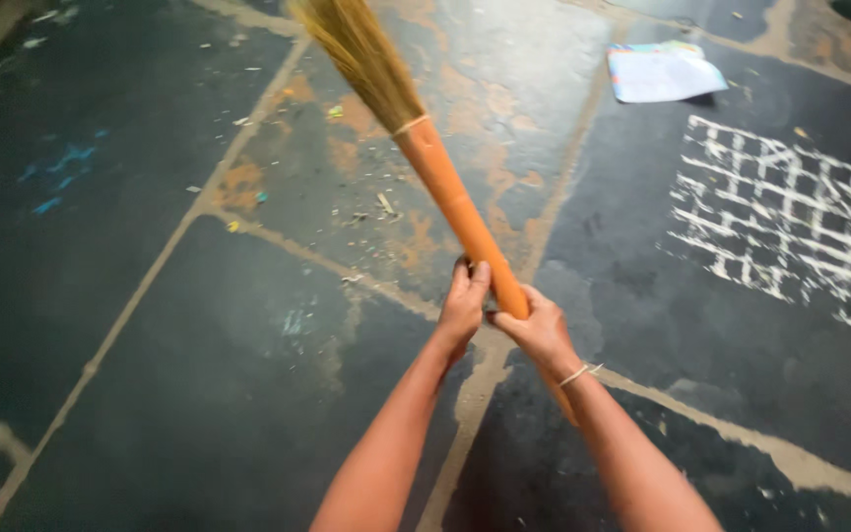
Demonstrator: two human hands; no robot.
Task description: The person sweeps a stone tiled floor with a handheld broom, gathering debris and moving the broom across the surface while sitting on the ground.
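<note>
Both hands, left hand (463,307) and right hand (541,330), wrap tight around the orange handle of the broom (445,182), which points to eleven o'clock, looks light and stiff, maybe slippery.

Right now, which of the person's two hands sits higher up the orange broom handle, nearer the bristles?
The left hand: its fingers wrap the orange broom handle just above the right hand, which wears a thin wrist thread and grips lower.
</note>
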